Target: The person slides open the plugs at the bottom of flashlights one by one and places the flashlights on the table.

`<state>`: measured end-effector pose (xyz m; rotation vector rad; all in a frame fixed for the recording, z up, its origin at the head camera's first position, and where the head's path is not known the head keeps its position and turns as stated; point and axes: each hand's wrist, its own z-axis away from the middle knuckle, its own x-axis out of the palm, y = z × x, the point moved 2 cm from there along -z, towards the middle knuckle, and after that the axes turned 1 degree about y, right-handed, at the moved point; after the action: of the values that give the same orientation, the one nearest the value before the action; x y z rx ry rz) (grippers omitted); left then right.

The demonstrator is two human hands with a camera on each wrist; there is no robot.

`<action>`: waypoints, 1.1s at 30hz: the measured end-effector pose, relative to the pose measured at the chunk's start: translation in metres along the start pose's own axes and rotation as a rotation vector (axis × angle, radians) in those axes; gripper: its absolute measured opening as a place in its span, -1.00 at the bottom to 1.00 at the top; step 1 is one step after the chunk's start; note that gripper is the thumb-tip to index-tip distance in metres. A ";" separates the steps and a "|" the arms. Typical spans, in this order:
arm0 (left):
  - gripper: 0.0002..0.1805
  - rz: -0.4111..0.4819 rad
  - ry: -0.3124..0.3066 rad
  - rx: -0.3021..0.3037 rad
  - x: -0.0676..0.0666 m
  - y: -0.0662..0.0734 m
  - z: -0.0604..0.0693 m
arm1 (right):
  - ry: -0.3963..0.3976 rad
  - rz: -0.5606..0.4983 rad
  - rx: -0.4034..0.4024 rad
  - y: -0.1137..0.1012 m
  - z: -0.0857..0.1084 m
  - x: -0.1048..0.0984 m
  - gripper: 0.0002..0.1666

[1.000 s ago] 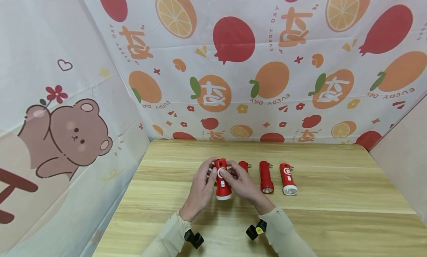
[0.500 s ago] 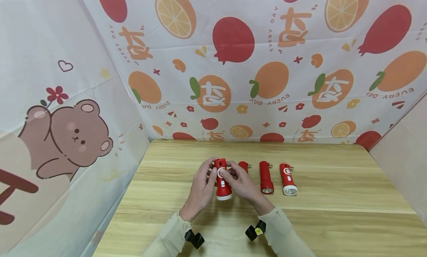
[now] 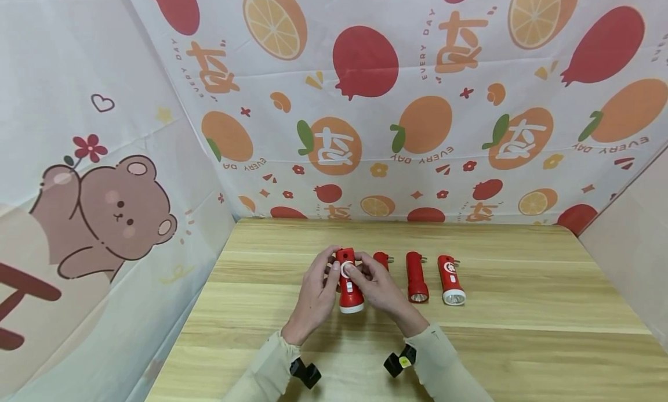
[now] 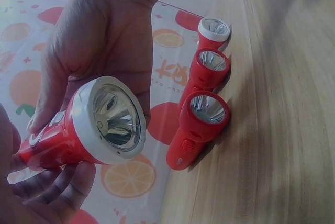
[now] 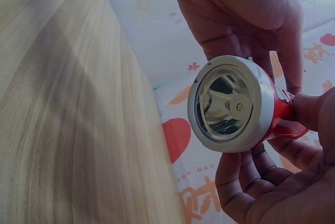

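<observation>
Between both hands is a red flashlight (image 3: 351, 297) with a white rim, its lamp end pointing toward me, raised off the table. My left hand (image 3: 315, 289) holds its left side, fingers curled round the body. From the right, my right hand (image 3: 385, 289) grips it too, the thumb on the white round emblem above the switch. In the left wrist view, the lit-looking reflector of the held flashlight (image 4: 84, 124) faces the camera. The right wrist view shows the clear lens of the flashlight (image 5: 230, 106); parts of its body are hidden by fingers.
To the right lie a red flashlight (image 3: 381, 259) partly behind my right hand, an all-red flashlight (image 3: 416, 277), and a white-rimmed flashlight (image 3: 450, 280). Metal plug prongs stick out near their tail ends. The wooden table (image 3: 522, 355) ends at a fruit-print cloth (image 3: 428, 181).
</observation>
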<state>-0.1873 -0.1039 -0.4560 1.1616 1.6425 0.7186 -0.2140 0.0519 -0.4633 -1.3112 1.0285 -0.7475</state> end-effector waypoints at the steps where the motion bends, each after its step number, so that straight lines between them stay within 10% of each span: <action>1: -0.58 0.003 -0.001 -0.002 0.000 0.000 0.000 | 0.001 0.002 0.000 0.000 0.000 0.000 -0.54; 33: -0.60 0.037 -0.029 0.005 -0.003 0.004 -0.001 | -0.012 0.004 -0.018 -0.004 0.001 0.002 -0.49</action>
<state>-0.1867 -0.1055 -0.4509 1.2035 1.6025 0.7185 -0.2118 0.0494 -0.4597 -1.3272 1.0299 -0.7278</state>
